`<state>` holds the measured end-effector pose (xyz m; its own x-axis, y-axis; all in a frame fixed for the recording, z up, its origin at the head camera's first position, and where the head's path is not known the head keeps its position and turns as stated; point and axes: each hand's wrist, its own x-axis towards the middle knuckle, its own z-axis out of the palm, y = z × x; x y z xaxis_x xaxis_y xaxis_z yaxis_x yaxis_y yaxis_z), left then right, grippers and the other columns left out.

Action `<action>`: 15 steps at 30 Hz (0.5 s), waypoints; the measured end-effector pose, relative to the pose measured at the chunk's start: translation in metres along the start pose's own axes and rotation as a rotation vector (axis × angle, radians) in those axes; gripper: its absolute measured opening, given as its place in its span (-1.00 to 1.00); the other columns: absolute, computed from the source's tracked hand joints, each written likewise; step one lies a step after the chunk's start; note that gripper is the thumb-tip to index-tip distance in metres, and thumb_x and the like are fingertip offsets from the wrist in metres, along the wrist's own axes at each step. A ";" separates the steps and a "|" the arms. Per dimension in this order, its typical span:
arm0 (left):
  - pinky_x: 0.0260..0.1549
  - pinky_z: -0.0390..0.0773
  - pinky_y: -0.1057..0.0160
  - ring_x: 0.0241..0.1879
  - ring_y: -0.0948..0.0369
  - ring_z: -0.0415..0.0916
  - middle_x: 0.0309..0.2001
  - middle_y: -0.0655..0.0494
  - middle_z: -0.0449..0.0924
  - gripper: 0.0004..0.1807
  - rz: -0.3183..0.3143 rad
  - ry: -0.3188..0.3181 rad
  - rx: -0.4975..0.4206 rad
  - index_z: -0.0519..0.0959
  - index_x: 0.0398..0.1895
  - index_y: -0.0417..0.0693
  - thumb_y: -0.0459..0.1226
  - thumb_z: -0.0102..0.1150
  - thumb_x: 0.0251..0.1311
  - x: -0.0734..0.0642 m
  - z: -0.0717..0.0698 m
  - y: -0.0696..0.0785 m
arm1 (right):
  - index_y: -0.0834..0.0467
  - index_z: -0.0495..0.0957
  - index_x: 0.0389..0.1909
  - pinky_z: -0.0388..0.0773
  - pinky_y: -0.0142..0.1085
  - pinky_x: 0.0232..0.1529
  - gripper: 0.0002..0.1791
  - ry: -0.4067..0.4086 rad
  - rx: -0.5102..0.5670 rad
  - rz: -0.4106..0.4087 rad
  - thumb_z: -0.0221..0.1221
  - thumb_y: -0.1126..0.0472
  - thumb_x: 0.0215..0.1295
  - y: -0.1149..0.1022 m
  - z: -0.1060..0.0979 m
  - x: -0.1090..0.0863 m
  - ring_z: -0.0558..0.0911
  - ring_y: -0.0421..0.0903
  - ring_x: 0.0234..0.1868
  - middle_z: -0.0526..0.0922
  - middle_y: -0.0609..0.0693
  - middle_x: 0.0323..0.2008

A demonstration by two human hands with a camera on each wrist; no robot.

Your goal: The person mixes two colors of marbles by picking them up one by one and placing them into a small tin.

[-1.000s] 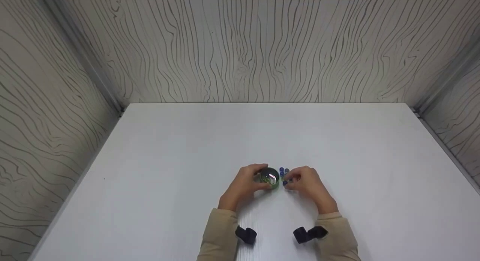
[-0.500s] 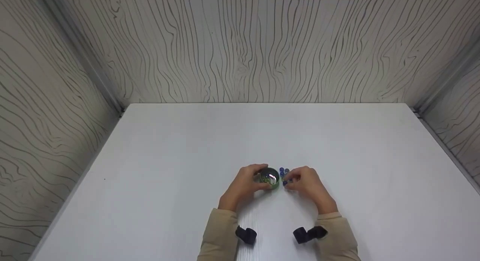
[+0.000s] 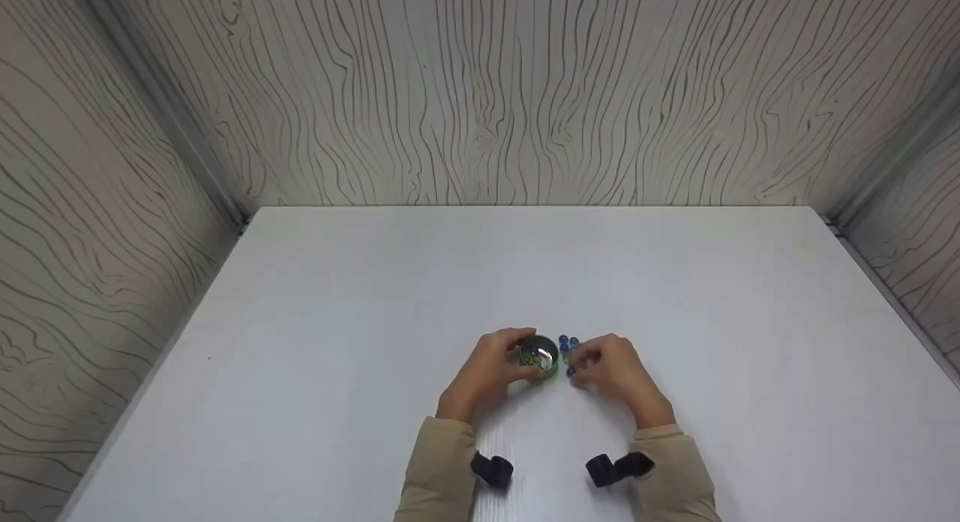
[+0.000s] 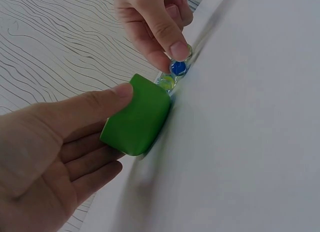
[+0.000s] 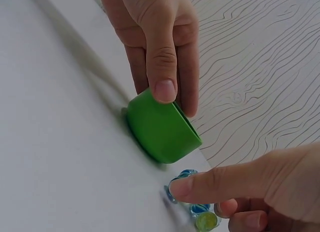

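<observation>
A small green bowl (image 3: 553, 370) stands upright on the white table. My left hand (image 3: 491, 364) grips its side, thumb on the near wall and fingers around the far side. Something greenish shows inside the bowl in the head view. Just right of it my right hand (image 3: 616, 366) pinches a blue marble (image 4: 178, 67) between thumb and index finger, low at the tabletop. Several more blue marbles (image 3: 564, 340) and a yellow-green marble (image 5: 206, 222) lie close around those fingertips. The right fingers partly cover the group.
The white tabletop (image 3: 375, 297) stretches out on all sides, ending at a wood-patterned back wall (image 3: 480, 94). Black wrist mounts (image 3: 493, 471) sit on both tan sleeves (image 3: 437, 462).
My right thumb and index finger have drawn slightly toward me, and the blue marble at their tips has shifted the same way. The left hand and bowl have stayed in place.
</observation>
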<state>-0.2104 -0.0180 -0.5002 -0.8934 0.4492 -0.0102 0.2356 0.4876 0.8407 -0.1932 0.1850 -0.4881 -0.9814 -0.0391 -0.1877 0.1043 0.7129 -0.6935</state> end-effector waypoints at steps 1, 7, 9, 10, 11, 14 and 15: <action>0.31 0.48 0.07 0.26 -0.03 0.48 0.20 -0.15 0.55 -0.35 -0.004 0.000 0.000 0.44 0.25 -0.24 -0.30 0.39 0.05 0.000 0.000 0.000 | 0.20 0.73 -0.38 0.34 -0.40 -0.43 -0.80 -0.001 -0.002 -0.001 0.40 0.41 -0.13 0.000 0.000 0.000 0.43 -0.14 -0.39 0.62 0.02 -0.46; 0.31 0.48 0.07 0.25 -0.03 0.49 0.20 -0.14 0.55 -0.35 -0.006 0.006 0.009 0.44 0.25 -0.23 -0.30 0.39 0.05 0.000 0.000 0.000 | 0.19 0.74 -0.39 0.36 -0.41 -0.42 -0.80 0.004 -0.025 0.007 0.41 0.40 -0.12 -0.001 0.000 -0.001 0.46 -0.13 -0.36 0.68 0.03 -0.41; 0.31 0.48 0.06 0.25 -0.03 0.49 0.20 -0.14 0.55 -0.35 -0.006 0.006 0.003 0.44 0.25 -0.23 -0.30 0.39 0.05 0.000 0.000 0.001 | 0.19 0.74 -0.38 0.38 -0.40 -0.39 -0.80 0.005 -0.029 0.004 0.41 0.40 -0.12 -0.002 0.000 -0.002 0.48 -0.12 -0.33 0.70 0.05 -0.37; 0.31 0.48 0.06 0.25 -0.03 0.49 0.20 -0.15 0.55 -0.35 -0.006 0.006 0.000 0.44 0.25 -0.23 -0.31 0.39 0.04 0.000 0.000 0.001 | 0.19 0.74 -0.38 0.39 -0.40 -0.38 -0.79 0.005 -0.029 0.001 0.41 0.40 -0.12 -0.002 0.000 -0.002 0.49 -0.11 -0.32 0.71 0.06 -0.35; 0.32 0.47 0.06 0.25 -0.03 0.49 0.20 -0.14 0.55 -0.35 -0.009 0.006 -0.004 0.44 0.26 -0.23 -0.30 0.39 0.05 0.000 0.000 0.001 | 0.19 0.74 -0.37 0.40 -0.39 -0.38 -0.79 0.006 -0.029 0.001 0.41 0.40 -0.12 -0.002 0.000 -0.002 0.50 -0.11 -0.31 0.71 0.06 -0.34; 0.32 0.47 0.07 0.26 -0.03 0.49 0.21 -0.15 0.54 -0.35 -0.009 0.006 -0.007 0.44 0.26 -0.23 -0.30 0.39 0.05 0.000 0.000 0.000 | 0.19 0.74 -0.37 0.43 -0.38 -0.35 -0.80 0.009 -0.032 -0.001 0.41 0.39 -0.12 -0.002 0.000 -0.002 0.53 -0.10 -0.28 0.73 0.08 -0.31; 0.32 0.47 0.06 0.26 -0.03 0.49 0.21 -0.16 0.54 -0.35 -0.005 0.006 -0.005 0.44 0.26 -0.23 -0.30 0.39 0.04 0.000 0.001 0.000 | 0.19 0.74 -0.37 0.44 -0.38 -0.34 -0.80 0.010 -0.034 -0.001 0.41 0.39 -0.11 -0.002 0.000 -0.002 0.54 -0.10 -0.28 0.73 0.08 -0.30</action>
<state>-0.2106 -0.0173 -0.5004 -0.8971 0.4418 -0.0112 0.2288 0.4860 0.8435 -0.1916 0.1836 -0.4869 -0.9831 -0.0332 -0.1798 0.0976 0.7362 -0.6697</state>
